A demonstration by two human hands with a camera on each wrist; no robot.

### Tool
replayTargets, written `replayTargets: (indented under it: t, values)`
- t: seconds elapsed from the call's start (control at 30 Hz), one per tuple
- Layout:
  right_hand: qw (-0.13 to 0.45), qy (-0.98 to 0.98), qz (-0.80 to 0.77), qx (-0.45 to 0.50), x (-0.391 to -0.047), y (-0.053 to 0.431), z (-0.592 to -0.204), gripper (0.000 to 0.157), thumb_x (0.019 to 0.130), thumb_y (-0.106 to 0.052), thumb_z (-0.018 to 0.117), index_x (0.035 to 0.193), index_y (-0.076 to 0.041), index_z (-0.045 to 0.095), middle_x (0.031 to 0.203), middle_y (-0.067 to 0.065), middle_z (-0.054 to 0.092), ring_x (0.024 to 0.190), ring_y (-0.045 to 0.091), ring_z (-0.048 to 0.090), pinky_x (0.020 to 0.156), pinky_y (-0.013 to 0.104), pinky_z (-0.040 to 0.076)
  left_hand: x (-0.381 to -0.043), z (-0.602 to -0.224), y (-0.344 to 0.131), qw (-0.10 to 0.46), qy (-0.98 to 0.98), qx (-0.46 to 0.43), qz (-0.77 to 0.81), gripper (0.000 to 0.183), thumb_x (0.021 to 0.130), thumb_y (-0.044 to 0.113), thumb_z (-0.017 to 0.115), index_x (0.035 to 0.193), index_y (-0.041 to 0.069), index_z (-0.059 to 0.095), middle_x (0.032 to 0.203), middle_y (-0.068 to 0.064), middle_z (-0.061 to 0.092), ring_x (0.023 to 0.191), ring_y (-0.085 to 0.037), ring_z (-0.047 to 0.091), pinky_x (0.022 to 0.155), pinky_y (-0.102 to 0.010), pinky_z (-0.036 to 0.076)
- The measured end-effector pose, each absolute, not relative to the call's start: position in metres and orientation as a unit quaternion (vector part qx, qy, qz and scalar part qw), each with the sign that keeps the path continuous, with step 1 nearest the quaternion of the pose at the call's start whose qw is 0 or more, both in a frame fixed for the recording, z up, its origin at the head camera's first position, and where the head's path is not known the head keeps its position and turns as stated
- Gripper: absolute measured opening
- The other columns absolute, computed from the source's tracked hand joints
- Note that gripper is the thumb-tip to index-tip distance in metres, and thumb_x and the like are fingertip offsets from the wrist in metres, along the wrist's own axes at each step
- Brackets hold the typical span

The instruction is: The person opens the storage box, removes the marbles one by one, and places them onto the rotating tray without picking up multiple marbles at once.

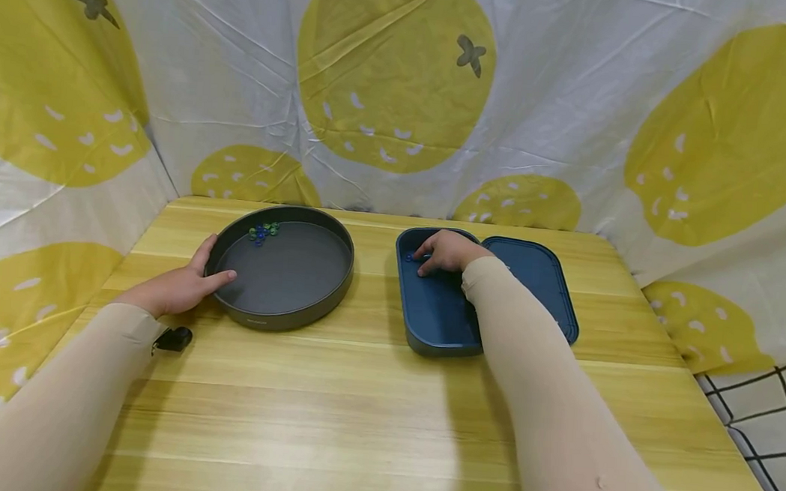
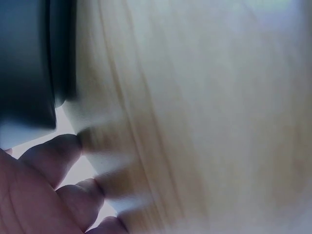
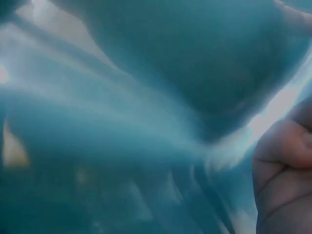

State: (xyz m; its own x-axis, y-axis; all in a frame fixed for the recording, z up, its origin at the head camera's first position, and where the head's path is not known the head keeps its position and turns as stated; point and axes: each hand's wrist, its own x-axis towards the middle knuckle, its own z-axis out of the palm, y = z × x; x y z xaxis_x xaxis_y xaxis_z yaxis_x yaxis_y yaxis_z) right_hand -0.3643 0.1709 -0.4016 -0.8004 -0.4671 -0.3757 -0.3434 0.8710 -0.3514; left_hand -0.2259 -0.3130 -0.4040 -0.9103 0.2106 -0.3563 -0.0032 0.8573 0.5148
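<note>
My left hand (image 1: 184, 287) holds the left side of a round dark grey pan (image 1: 280, 319), its thumb over the rim and its fingers along the outer wall. Small shiny green and blue marbles (image 1: 260, 232) lie clustered inside, near the pan's back left wall. My right hand (image 1: 450, 252) reaches into the back of a blue rectangular box (image 1: 439, 316), fingers pointing left and down, with thumb and index finger apart. Right by its fingertips, a small blue marble (image 1: 409, 256) shows in the back left corner. The right wrist view is blurred, with curled fingers (image 3: 287, 156) at its right edge.
A blue lid (image 1: 534, 265) lies beside the box on the right, partly behind my right forearm. All this stands on a wooden table (image 1: 329, 407). A white cloth with yellow fruit prints (image 1: 397, 73) hangs along the table's back and sides.
</note>
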Motion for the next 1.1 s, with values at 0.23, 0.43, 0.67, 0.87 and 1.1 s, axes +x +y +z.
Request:
replayTargets:
  t: [0.23, 0.43, 0.67, 0.87, 1.1]
  values:
    - [0.235, 0.935, -0.163, -0.212, -0.363, 0.171, -0.407, 0.044, 0.099, -0.027, 0.075, 0.141, -0.017, 0.07, 0.154, 0.01, 0.06, 0.148, 0.034, 0.049, 0.119, 0.049, 0.043, -0.226, -0.404, -0.313, 0.207, 0.941, 0.052, 0.261, 0.104, 0.108, 0.064, 0.039, 0.16, 0.012, -0.035, 0.166, -0.045, -0.002, 0.145, -0.067, 0.03, 0.116, -0.074, 0.03]
    - [0.234, 0.932, -0.165, -0.223, -0.361, 0.167, -0.407, 0.041, 0.099, -0.027, 0.075, 0.139, -0.019, 0.072, 0.149, 0.01, 0.064, 0.142, 0.032, 0.055, 0.117, 0.048, 0.045, -0.226, -0.404, -0.312, 0.207, 0.943, 0.053, 0.256, 0.104, 0.109, 0.064, 0.038, 0.16, 0.01, -0.035, 0.165, -0.046, 0.0, 0.142, -0.067, 0.036, 0.115, -0.074, 0.033]
    - [0.243, 0.925, -0.181, -0.228, -0.356, 0.157, -0.408, 0.039, 0.096, -0.027, 0.079, 0.134, -0.017, 0.075, 0.139, 0.009, 0.07, 0.133, 0.03, 0.06, 0.113, 0.047, 0.048, -0.225, -0.403, -0.312, 0.202, 0.945, 0.056, 0.252, 0.103, 0.109, 0.063, 0.037, 0.16, 0.009, -0.034, 0.165, -0.046, 0.001, 0.141, -0.067, 0.038, 0.115, -0.074, 0.032]
    - [0.244, 0.922, -0.179, -0.243, -0.354, 0.153, -0.408, 0.029, 0.095, -0.025, 0.08, 0.122, -0.014, 0.079, 0.13, 0.007, 0.074, 0.121, 0.027, 0.064, 0.106, 0.044, 0.051, -0.226, -0.403, -0.312, 0.205, 0.944, 0.056, 0.254, 0.104, 0.109, 0.064, 0.037, 0.16, 0.01, -0.035, 0.166, -0.045, -0.002, 0.143, -0.067, 0.035, 0.116, -0.074, 0.031]
    - [0.252, 0.917, -0.166, -0.262, -0.353, 0.15, -0.409, 0.024, 0.094, -0.024, 0.081, 0.116, -0.016, 0.08, 0.129, 0.006, 0.073, 0.116, 0.025, 0.064, 0.104, 0.043, 0.051, -0.226, -0.404, -0.313, 0.205, 0.944, 0.055, 0.253, 0.104, 0.109, 0.064, 0.037, 0.16, 0.009, -0.034, 0.165, -0.046, -0.001, 0.142, -0.067, 0.037, 0.115, -0.074, 0.032]
